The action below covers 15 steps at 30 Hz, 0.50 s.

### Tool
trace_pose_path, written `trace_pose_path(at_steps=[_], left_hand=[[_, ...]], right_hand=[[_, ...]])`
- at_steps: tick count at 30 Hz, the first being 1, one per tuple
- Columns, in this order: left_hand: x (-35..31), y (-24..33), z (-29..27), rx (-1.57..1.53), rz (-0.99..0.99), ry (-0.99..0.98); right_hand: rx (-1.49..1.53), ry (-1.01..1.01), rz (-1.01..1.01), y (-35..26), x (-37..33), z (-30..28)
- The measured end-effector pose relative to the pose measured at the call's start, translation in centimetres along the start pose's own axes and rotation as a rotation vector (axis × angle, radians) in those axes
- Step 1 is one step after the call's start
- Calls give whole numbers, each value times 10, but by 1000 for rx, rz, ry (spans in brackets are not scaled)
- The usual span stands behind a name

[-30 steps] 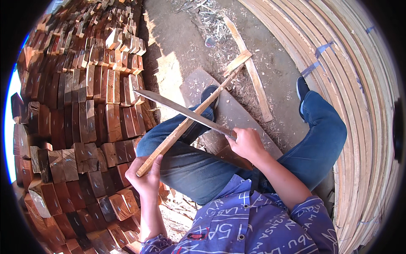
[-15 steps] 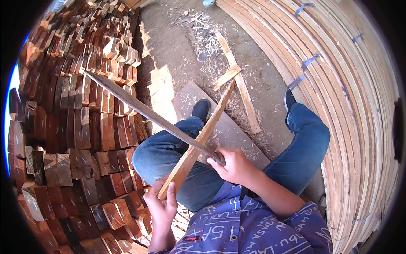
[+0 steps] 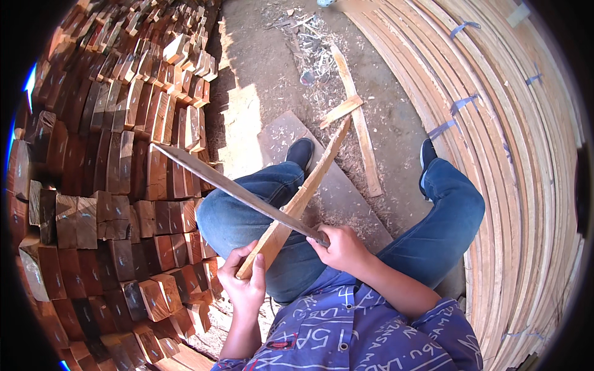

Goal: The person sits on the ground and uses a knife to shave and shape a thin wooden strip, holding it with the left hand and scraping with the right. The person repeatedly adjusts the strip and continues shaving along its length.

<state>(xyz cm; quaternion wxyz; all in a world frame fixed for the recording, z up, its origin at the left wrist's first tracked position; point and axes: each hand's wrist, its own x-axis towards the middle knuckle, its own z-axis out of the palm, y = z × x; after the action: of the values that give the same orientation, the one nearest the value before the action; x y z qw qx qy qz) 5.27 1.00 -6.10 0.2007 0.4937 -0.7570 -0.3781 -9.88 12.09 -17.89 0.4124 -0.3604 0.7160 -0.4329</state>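
My left hand (image 3: pixel 245 276) is closed around the near end of a pale wooden strip (image 3: pixel 314 181), thumb on top. The strip slants away to the upper right across my lap and tapers to a point at its far end. My right hand (image 3: pixel 341 248) grips the handle end of a machete (image 3: pixel 232 189), a long, dull grey blade pointing to the upper left. The blade crosses over the strip near its middle; whether they touch I cannot tell. My fingers hide most of the handle.
Stacked dark and light wooden blocks (image 3: pixel 127 229) fill the left side. Long boards tied with blue strips (image 3: pixel 464 104) line the right. Ahead, two crossed wooden slats (image 3: pixel 364 145) lie by scattered shavings (image 3: pixel 318 52). A flat board (image 3: pixel 334 185) rests on the ground between my feet.
The machete's tip has swung down and nearer, so the blade slopes less steeply. My left hand and the strip have shifted slightly right, and the whole view has moved a little.
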Motion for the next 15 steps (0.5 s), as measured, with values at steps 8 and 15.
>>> trace_pose_path(at_steps=[8, 15], left_hand=[[-1, -18, -5, -146, -130, 3], [-2, -6, 3, -248, -54, -39]], right_hand=[[-244, 137, 296, 91, 19, -1], [-52, 169, 135, 47, 19, 13]])
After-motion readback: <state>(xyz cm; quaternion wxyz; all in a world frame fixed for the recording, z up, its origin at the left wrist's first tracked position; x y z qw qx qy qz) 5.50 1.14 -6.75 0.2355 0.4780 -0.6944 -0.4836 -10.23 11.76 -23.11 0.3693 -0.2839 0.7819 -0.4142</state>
